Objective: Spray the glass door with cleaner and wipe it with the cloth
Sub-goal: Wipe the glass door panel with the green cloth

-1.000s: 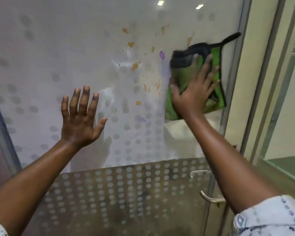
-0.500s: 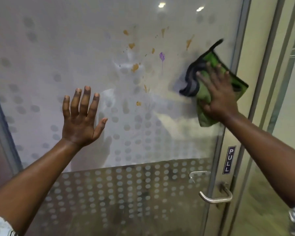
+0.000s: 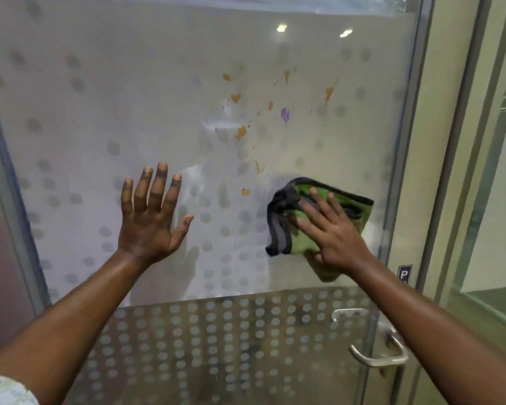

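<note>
A frosted glass door [image 3: 114, 106] with a dotted pattern fills the view. Orange splatters [image 3: 240, 132] and one purple mark [image 3: 285, 114] stain its upper middle. My right hand [image 3: 332, 235] presses a green cloth with grey edging [image 3: 287, 211] flat against the glass, below and right of the stains. My left hand [image 3: 151, 217] lies flat on the glass to the left, fingers spread, holding nothing. No spray bottle is in view.
A metal lever handle [image 3: 377, 356] sits at the door's lower right, under my right forearm. A dark sign [image 3: 404, 274] is on the metal door frame [image 3: 415, 141]. A second glass panel [image 3: 497, 200] stands to the right.
My right hand has slid the cloth from the upper right edge of the glass down and left to mid height. My left hand has stayed flat on the glass.
</note>
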Motion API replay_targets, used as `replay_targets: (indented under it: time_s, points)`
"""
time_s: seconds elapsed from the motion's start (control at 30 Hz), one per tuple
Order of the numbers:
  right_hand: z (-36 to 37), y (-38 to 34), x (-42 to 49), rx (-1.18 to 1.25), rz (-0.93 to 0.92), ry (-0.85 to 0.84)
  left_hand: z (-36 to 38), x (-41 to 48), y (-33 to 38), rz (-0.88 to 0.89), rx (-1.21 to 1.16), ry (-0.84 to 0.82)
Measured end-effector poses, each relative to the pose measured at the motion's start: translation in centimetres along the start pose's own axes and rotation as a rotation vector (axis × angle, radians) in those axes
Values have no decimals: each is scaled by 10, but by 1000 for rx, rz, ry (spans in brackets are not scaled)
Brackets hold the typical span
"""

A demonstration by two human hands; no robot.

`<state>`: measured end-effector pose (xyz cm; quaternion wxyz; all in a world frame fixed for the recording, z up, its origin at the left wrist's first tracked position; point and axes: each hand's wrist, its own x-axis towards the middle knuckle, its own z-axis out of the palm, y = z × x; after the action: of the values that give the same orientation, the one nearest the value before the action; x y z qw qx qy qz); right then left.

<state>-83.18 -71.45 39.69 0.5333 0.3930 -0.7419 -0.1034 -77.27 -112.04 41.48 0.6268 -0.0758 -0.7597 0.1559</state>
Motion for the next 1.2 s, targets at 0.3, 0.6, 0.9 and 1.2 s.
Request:
replay_targets:
  time_s: [0.3,0.6,0.9,1.2]
  points:
    - [-71,75,157,315,865,481,3,0,-1,10,30,3]
    - [-39,17,94,104,-72,10,3,1,-2,13,31,-6]
    - [-97,134,137,145,379,175,5,1,-1,9,33,-11]
    - [-67,0,208,188,313,224,3,0,-2,7,19,-20]
